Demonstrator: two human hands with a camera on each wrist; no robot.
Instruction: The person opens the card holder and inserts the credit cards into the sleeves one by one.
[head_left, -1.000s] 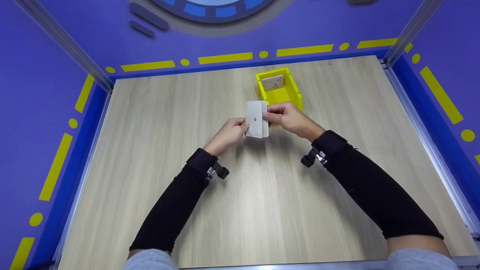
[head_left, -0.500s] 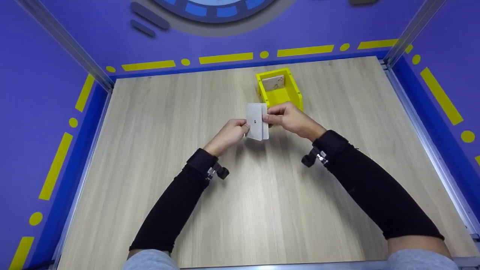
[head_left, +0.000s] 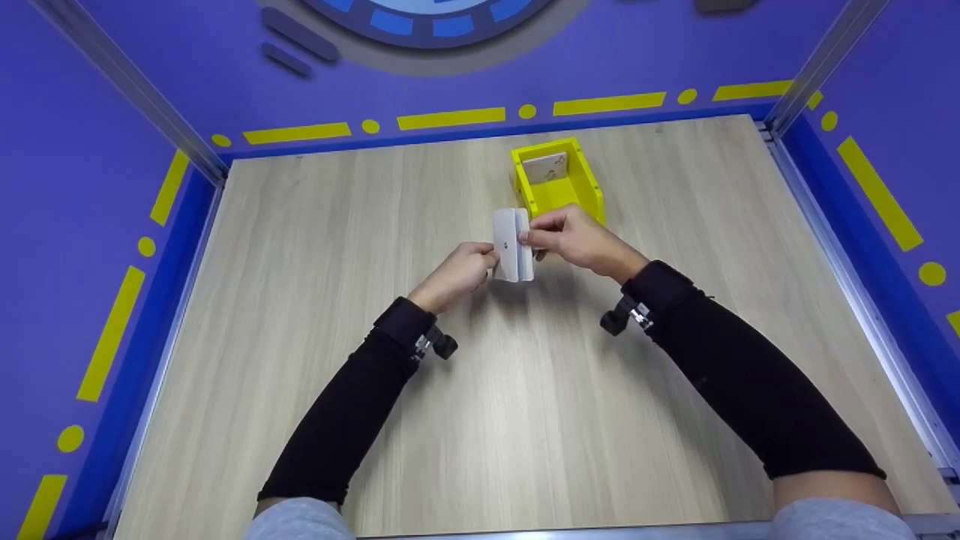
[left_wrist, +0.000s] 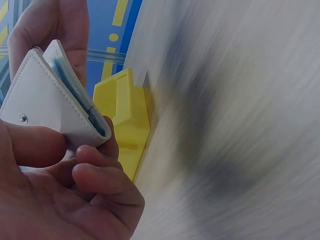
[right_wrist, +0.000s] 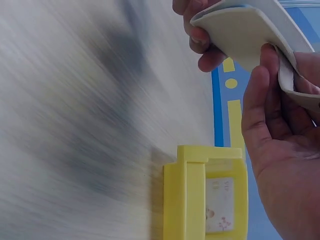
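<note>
Both hands hold a white wallet above the table, short of the yellow bin. In the left wrist view the wallet has stitched edges, a small metal snap and bluish clear sleeves between its covers. My left hand grips it by the left side, thumb on the snap cover and fingers beneath. My right hand pinches the right-hand cover, keeping it slightly parted from the other. In the right wrist view, the right fingers curl round a folded edge of the wallet.
A yellow open-fronted bin stands beyond the right hand. Inside it, a pale printed card leans on the back wall. The wooden tabletop is bounded by blue-purple walls with yellow marks.
The wallet has tilted and turned, so its front cover looks narrower and the gap between its covers shows wider. Both hands keep their hold, the right shifting slightly left.
</note>
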